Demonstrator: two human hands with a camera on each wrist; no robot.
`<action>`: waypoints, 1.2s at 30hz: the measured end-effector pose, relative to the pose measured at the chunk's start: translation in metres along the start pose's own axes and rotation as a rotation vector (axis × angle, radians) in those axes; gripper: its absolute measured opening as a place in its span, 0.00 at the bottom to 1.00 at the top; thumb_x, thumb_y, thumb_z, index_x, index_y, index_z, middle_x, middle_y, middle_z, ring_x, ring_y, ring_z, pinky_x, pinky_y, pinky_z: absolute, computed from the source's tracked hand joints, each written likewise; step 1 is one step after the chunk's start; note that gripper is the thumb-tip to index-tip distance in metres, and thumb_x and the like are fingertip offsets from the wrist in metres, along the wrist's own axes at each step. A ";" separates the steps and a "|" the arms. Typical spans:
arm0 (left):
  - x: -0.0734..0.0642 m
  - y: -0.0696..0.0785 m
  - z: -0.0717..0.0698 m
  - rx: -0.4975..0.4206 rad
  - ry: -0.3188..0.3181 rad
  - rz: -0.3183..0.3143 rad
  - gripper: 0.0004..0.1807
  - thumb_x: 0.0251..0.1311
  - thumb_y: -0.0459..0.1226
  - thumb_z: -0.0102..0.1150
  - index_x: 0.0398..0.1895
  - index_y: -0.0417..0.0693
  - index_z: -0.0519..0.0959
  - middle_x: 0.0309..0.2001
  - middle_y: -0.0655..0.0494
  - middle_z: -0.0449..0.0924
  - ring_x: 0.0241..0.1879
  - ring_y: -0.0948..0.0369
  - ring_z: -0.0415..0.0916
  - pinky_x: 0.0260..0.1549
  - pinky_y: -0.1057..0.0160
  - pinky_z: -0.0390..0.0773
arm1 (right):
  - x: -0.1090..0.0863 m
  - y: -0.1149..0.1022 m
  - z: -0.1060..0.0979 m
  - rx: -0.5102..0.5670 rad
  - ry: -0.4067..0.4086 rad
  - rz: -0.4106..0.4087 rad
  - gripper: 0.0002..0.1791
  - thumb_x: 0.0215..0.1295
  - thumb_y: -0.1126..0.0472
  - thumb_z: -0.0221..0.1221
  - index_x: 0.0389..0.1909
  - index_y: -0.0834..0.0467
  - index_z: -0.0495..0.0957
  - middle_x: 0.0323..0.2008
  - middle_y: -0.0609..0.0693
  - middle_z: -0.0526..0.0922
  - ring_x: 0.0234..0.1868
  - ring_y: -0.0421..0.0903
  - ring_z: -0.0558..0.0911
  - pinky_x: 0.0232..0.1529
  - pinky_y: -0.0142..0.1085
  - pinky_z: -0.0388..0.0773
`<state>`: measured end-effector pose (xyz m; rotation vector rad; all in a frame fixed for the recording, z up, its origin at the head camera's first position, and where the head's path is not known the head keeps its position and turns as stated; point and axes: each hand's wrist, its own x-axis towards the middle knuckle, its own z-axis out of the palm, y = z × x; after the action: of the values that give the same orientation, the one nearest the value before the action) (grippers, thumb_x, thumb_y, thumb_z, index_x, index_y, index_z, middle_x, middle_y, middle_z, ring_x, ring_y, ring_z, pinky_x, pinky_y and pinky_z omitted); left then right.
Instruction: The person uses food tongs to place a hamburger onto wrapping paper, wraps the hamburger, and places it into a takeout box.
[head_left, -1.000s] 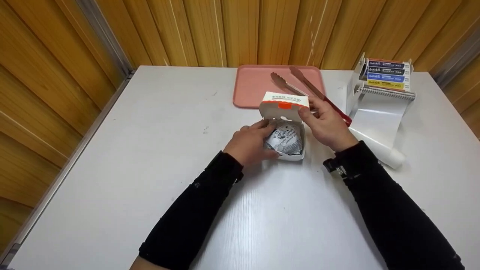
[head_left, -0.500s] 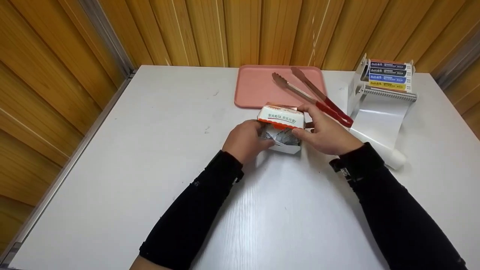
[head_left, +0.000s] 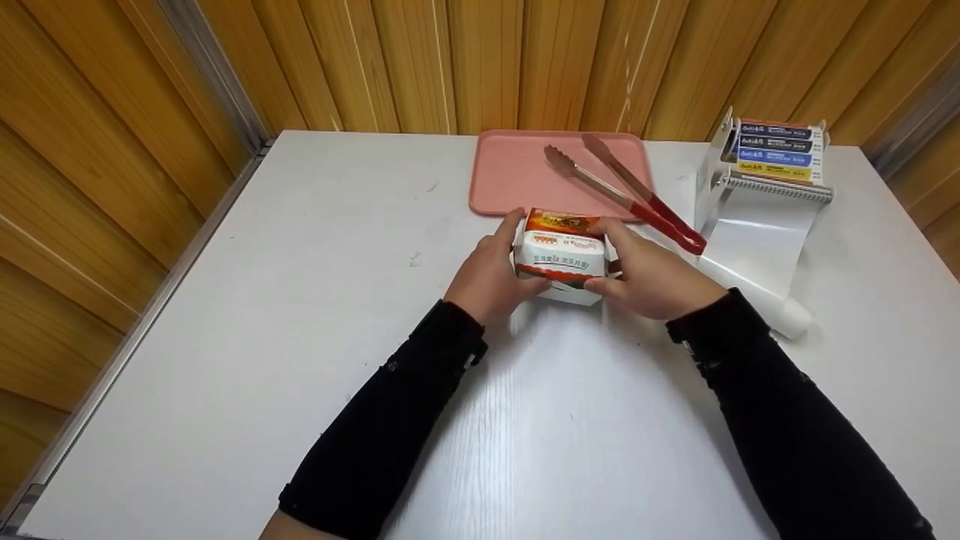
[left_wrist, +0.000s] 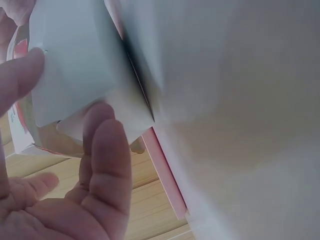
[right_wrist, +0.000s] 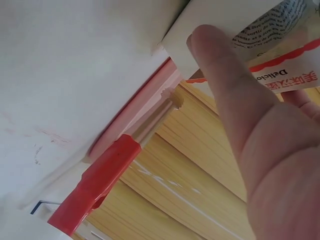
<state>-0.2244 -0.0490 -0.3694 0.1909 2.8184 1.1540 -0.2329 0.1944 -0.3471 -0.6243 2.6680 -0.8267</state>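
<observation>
A white and orange burger box (head_left: 564, 244) sits on the white table, its lid lowered over the base. My left hand (head_left: 486, 276) holds its left side, thumb at the front corner and forefinger reaching along the back. On the right side, my right hand (head_left: 651, 276) grips the lid, thumb near the front edge and forefinger on the top. Newsprint-patterned paper (right_wrist: 272, 29) shows through a gap at the box's side in the right wrist view. From the left wrist, the white side wall (left_wrist: 70, 65) shows beside the fingers (left_wrist: 111, 165).
Behind the box lies a pink tray (head_left: 506, 176). Red-handled tongs (head_left: 664, 221) rest across its right side, handles on the table. At the right stands a dispenser (head_left: 772, 154) with colourful labels, a clear sheet and a white roll (head_left: 787, 316) before it.
The box's lid, upright earlier, has come down towards me over the paper-wrapped contents. My right hand has followed it down, while my left forefinger has moved out to the box's left side.
</observation>
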 end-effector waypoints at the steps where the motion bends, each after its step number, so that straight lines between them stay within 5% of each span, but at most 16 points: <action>1: 0.000 0.000 0.000 0.016 -0.006 0.009 0.60 0.56 0.49 0.80 0.86 0.64 0.51 0.66 0.46 0.78 0.60 0.56 0.78 0.61 0.56 0.79 | 0.000 0.001 0.001 0.003 0.000 -0.008 0.37 0.72 0.53 0.67 0.73 0.52 0.56 0.68 0.61 0.75 0.59 0.59 0.85 0.60 0.54 0.83; 13: -0.001 0.003 0.003 0.096 -0.076 0.009 0.49 0.61 0.41 0.76 0.83 0.67 0.60 0.70 0.43 0.71 0.56 0.53 0.79 0.61 0.55 0.79 | 0.004 0.001 0.012 -0.084 0.037 -0.079 0.40 0.66 0.58 0.72 0.69 0.55 0.57 0.67 0.58 0.71 0.61 0.56 0.78 0.65 0.55 0.77; 22: -0.004 0.004 0.005 0.153 -0.077 0.049 0.50 0.61 0.48 0.77 0.84 0.65 0.60 0.68 0.40 0.72 0.57 0.52 0.80 0.60 0.55 0.80 | 0.010 -0.010 0.029 -0.076 0.082 0.031 0.48 0.66 0.50 0.72 0.81 0.46 0.56 0.86 0.62 0.38 0.73 0.69 0.70 0.71 0.64 0.71; 30: 0.000 0.002 0.004 0.130 -0.065 0.036 0.55 0.62 0.45 0.76 0.87 0.58 0.51 0.67 0.45 0.80 0.65 0.54 0.76 0.64 0.56 0.78 | 0.010 -0.014 0.035 -0.078 0.133 0.033 0.45 0.71 0.53 0.67 0.82 0.53 0.54 0.86 0.64 0.39 0.78 0.68 0.64 0.76 0.62 0.65; 36: 0.001 0.002 0.004 0.129 -0.064 0.025 0.53 0.62 0.44 0.75 0.86 0.61 0.53 0.63 0.48 0.82 0.59 0.55 0.77 0.58 0.56 0.80 | 0.012 -0.013 0.041 -0.083 0.165 -0.008 0.41 0.72 0.56 0.66 0.78 0.62 0.56 0.84 0.69 0.41 0.79 0.69 0.63 0.77 0.61 0.64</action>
<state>-0.2244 -0.0447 -0.3710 0.2675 2.8428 0.9523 -0.2238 0.1601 -0.3738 -0.6110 2.8638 -0.8051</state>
